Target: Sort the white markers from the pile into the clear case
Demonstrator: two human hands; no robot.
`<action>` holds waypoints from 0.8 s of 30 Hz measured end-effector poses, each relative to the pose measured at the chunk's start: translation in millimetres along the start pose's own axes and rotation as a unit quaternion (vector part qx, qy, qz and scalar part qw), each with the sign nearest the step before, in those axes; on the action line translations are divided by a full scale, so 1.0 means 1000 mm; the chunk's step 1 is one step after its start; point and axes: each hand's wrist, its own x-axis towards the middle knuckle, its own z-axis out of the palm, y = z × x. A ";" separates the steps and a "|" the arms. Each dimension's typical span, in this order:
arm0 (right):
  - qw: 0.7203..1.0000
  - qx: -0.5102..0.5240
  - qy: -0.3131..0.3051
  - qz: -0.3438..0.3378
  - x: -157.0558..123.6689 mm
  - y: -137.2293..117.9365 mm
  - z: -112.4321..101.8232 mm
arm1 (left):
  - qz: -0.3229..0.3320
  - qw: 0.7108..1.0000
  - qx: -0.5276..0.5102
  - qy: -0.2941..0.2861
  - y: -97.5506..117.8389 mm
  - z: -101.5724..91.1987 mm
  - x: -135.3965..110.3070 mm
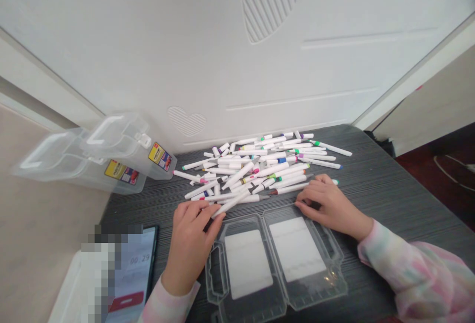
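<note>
- Left hand (191, 236): thumb and fingers closed on the near end of one white marker (232, 203). The marker slants up and to the right, and its far end lies in the near edge of the pile of markers (267, 164).
- Right hand (328, 207): palm down on the table (389, 189), fingers loosely bent, gripping nothing. It sits just beside the pile's near right edge and the far corner of the open case (274, 263).
- Risk 1: the held marker is pinched at one end only. Its free end may drag neighbouring markers and start them rolling.
- Risk 2: the markers are round and stacked crosswise. A nudge from either hand could scatter them toward the table's right edge.
- Risk 3: the open case is light and lies flat. A wrist pressing on its rim could tip or slide it.
- Risk 4: the clear boxes (111, 150) overhang the table's left side, and the phone (135, 273) lies near the left forearm. A sideways elbow move could knock either.
</note>
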 end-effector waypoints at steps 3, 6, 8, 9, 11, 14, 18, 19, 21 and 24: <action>1.000 -0.008 0.008 0.009 -0.001 0.002 0.000 | -0.001 1.000 -0.011 0.011 0.001 0.000 0.000; 1.000 -0.012 0.010 0.015 -0.002 0.004 -0.001 | 0.001 1.000 -0.016 0.010 0.001 0.000 0.000; 1.000 -0.016 0.015 0.019 -0.003 0.006 -0.002 | 0.002 1.000 -0.017 0.011 0.001 0.000 -0.001; 0.999 -0.018 0.018 0.021 -0.003 0.008 -0.002 | 0.001 1.000 -0.017 0.012 0.001 0.000 -0.001; 0.999 -0.024 0.030 0.026 -0.004 0.011 -0.003 | -0.003 1.000 -0.020 0.018 0.001 -0.001 -0.001; 0.997 -0.025 0.059 0.037 -0.003 0.013 -0.006 | -0.010 0.999 -0.034 0.025 0.003 -0.003 0.001; 0.994 -0.006 0.095 0.049 -0.002 0.009 -0.008 | -0.055 0.994 -0.085 0.033 0.006 -0.006 0.001; 0.994 0.000 0.100 0.049 -0.001 0.007 -0.008 | -0.078 0.991 -0.104 0.035 0.006 -0.007 0.000; 0.993 0.013 0.107 0.045 0.000 0.002 -0.007 | -0.138 0.978 -0.150 0.043 0.007 -0.007 -0.001; 0.992 0.043 0.112 0.042 0.001 -0.006 -0.008 | -0.249 0.927 -0.275 0.062 0.008 -0.007 -0.001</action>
